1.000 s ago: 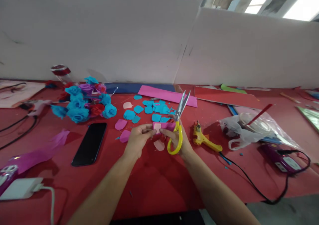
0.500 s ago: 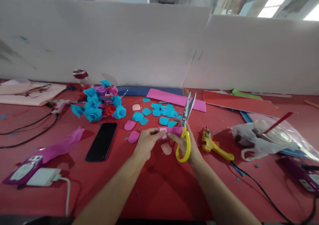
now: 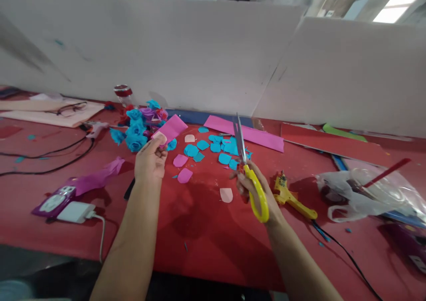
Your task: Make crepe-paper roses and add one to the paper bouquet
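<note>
My left hand (image 3: 150, 160) is raised at the left and pinches a folded magenta paper strip (image 3: 175, 127) with a small pale pink paper piece (image 3: 160, 137) lying against it. My right hand (image 3: 258, 181) holds scissors with a yellow handle (image 3: 258, 199), their blades (image 3: 239, 136) pointing up and nearly closed. Between my hands, cut blue paper petals (image 3: 215, 146) lie scattered on the table. Two magenta petals (image 3: 184, 175) lie to their left. A pale pink petal (image 3: 226, 195) rests near my right hand.
Blue, red and purple paper flowers (image 3: 136, 132) stand at the left, beside a glue gun (image 3: 96, 128). A yellow glue gun (image 3: 294, 199) with a cord lies right of my right hand. Further right is a plastic bag (image 3: 353, 194). A white partition (image 3: 166, 52) closes the back.
My hands have moved apart. The left has carried the magenta strip and pale piece up and left, over part of the phone; the right keeps the scissors, whose blades have come together.
</note>
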A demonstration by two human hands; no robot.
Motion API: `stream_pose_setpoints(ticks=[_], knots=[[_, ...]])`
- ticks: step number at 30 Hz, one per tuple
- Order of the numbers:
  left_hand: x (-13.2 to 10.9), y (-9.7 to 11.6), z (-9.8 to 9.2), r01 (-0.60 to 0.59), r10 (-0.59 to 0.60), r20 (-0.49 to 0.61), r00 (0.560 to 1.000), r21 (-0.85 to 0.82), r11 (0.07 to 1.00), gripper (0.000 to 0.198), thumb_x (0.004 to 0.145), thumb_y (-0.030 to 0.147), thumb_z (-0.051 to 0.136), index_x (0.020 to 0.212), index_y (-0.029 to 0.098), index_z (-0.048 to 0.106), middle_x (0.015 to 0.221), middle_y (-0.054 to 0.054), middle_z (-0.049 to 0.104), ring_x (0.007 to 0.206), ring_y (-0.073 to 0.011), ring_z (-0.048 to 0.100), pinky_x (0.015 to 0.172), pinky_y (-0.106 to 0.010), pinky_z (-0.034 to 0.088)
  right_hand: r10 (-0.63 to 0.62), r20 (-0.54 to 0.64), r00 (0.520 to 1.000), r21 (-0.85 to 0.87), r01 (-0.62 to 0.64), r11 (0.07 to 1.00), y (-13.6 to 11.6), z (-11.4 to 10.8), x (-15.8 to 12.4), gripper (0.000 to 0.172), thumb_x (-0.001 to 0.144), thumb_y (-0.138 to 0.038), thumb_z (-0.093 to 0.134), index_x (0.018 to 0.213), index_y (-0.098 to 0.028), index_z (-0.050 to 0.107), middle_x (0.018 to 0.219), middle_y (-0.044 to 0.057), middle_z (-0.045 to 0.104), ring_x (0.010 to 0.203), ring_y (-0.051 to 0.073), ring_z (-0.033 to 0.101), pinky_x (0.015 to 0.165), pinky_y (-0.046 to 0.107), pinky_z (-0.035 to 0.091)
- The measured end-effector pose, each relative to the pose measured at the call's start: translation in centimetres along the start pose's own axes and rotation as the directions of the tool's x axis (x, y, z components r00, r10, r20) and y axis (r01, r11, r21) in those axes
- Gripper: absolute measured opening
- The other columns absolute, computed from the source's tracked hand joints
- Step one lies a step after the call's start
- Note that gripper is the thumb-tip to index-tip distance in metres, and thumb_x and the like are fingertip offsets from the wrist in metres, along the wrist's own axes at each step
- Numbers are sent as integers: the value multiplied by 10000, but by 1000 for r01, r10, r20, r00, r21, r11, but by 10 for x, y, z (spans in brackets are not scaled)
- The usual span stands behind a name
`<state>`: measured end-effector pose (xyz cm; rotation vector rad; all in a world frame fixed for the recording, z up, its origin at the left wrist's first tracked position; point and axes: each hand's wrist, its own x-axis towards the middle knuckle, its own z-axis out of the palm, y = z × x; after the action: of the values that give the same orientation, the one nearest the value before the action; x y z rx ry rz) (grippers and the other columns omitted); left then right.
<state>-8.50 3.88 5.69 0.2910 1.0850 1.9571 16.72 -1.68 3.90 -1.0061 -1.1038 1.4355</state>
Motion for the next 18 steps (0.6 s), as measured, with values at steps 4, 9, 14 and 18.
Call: stream_pose_setpoints(ticks=[4,9,14,18], knots=[[-1,-6,9,58,-59,32,998,25,998,198,531,134,777,671,153,639,584,25,613,513,-60,540,415,-153,355,118,218,969,-56,-108,993,-6,-3,-8,369,728,-362,711,1059,-259,584,791,-28,560,600,99,477,508,205,404],[1,-2,12,12,-12,-1,1000,46,999,207,527,141,785,652,160,621,577,32,601,518,-61,540,417,-154,352,279,330,902,-67,-272,960,-16,7,-19,355,727,-366,729,1025,-230,593,787,-18,546,619,99,465,515,197,395],[-24,-11,18,188,-189,24,982,53,981,185,564,148,775,695,153,645,609,28,618,512,-53,541,435,-158,378,254,270,929,-83,-240,967,-7,13,-22,351,756,-434,692,1037,-236,619,732,-22,508,565,87,423,492,192,381],[-54,-29,22,371,-374,32,927,73,926,201,567,155,782,726,163,660,703,12,674,592,-79,605,520,-192,454,122,264,957,-145,-86,986,0,15,-24,376,718,-454,720,1031,-263,639,766,-17,501,641,112,437,596,227,436]])
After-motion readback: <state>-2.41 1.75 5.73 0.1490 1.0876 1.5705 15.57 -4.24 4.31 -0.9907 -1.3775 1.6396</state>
